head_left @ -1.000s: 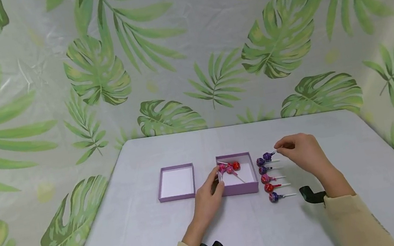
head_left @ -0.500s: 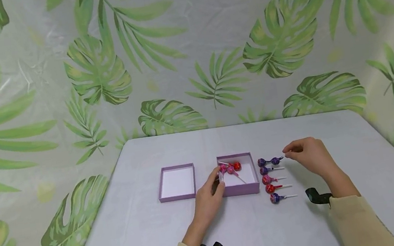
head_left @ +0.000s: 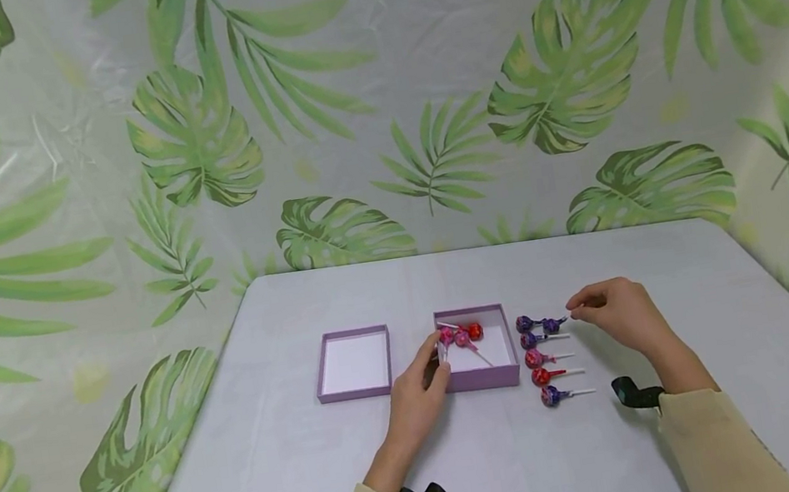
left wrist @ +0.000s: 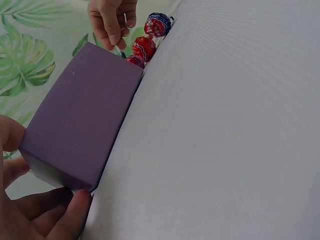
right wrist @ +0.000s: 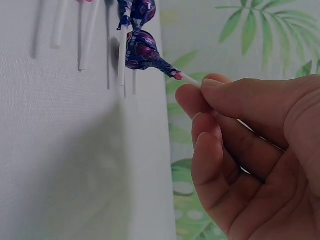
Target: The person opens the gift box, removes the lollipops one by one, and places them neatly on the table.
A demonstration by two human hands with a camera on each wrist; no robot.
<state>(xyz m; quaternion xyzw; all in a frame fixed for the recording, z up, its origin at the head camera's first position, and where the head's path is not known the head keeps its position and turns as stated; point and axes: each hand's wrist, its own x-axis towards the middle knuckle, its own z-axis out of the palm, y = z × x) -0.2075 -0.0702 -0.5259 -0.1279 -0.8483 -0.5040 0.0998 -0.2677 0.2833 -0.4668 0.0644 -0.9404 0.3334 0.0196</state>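
My right hand pinches the white stick of a purple-wrapped lollipop between thumb and forefinger, its head pointing left. In the head view that lollipop lies right of another purple lollipop, at the far end of a column. My left hand holds the left end of a purple box; in the left wrist view its fingers curl about the box corner. Inside the box lie a red lollipop and pink ones.
A shallow purple lid, white inside, lies left of the box. Nearer in the column are a purple lollipop, a pink one, a red one and a blue-purple one. A leaf-patterned sheet hangs behind the white table.
My right hand has moved right and slightly nearer with the purple lollipop, whose head is now right of the far lollipop's head. My left hand stays at the box.
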